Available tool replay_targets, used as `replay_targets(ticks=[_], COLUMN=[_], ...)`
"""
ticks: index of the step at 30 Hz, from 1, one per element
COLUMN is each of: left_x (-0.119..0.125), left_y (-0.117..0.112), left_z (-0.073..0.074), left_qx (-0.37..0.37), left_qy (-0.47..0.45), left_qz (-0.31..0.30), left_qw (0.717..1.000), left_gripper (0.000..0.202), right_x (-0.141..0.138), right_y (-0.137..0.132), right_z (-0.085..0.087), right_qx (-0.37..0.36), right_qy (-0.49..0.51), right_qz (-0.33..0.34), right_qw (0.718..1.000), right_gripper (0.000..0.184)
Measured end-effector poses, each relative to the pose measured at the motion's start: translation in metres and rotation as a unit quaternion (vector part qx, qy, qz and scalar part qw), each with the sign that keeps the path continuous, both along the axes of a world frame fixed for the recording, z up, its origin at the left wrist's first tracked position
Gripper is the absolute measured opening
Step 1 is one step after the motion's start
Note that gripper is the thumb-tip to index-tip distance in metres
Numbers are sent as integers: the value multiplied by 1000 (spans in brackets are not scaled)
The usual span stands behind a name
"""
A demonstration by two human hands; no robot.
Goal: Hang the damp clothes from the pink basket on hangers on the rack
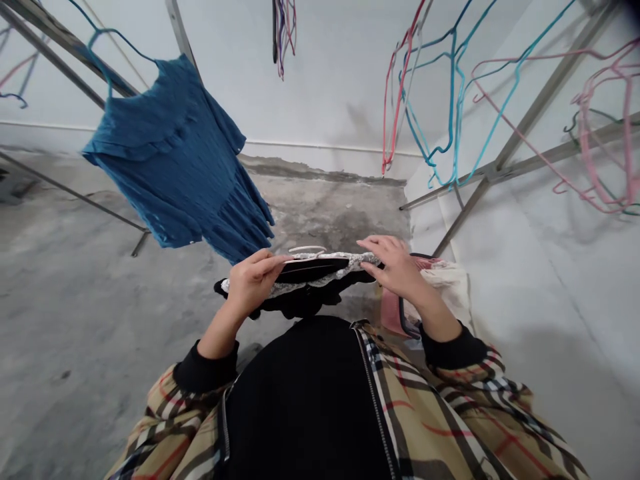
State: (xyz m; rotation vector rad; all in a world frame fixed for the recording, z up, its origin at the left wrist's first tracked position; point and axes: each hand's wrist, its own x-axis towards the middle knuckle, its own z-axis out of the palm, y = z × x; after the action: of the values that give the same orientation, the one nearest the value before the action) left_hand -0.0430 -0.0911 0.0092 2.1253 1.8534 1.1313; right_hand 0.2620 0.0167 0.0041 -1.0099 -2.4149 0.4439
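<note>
A black garment with grey-white textured trim (300, 303) is stretched between my hands in front of my body. My left hand (253, 280) is closed on its left end, thumb and fingers pinching the upper edge. At the other end, my right hand (393, 265) has thumb and fingers around the trimmed edge. A pale hanger (307, 249) shows its curved hook above the garment, between the hands; the rest of it is mostly hidden by the cloth.
A blue dress (170, 153) hangs from a metal rack (55, 40) at the left. Blue hangers (455, 100), red hangers (395, 87) and pink hangers (605, 133) hang at the right. Pink and white cloth items (440, 280) lie low beside the right wall.
</note>
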Motion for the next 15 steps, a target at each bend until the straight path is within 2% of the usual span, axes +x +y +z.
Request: replay_targets(ticks=[2,5,8,10,12,14,15], left_x=[-4,-2,15,33,53,70,77], left_y=[5,11,13,10,7,7,8], left_z=[1,6,8,5,-3,-15,-21], left_qx=[7,42,122,165,134,12,-58], left_qy=[1,5,8,-23,-98,-212,-281], left_qz=[1,48,169,205,134,33,4], left_qw=[1000,998,978,965,977,977,958], left_gripper=[24,22,20,18,15,20,25], right_x=[-1,-5,-11,-17,-25,-31,-34], right_y=[4,2,-5,-11,-17,-23,-26], right_z=[-4,-6,-5,-6,-9,-15,-18], right_qx=[-35,-84,-76,-73,-87,-107,-116], right_qy=[-26,24,72,83,87,92,98], right_qz=[49,86,30,-5,-21,-32,-38], right_qw=[998,992,994,994,992,990,988], right_gripper=[24,26,24,23,22,23,23])
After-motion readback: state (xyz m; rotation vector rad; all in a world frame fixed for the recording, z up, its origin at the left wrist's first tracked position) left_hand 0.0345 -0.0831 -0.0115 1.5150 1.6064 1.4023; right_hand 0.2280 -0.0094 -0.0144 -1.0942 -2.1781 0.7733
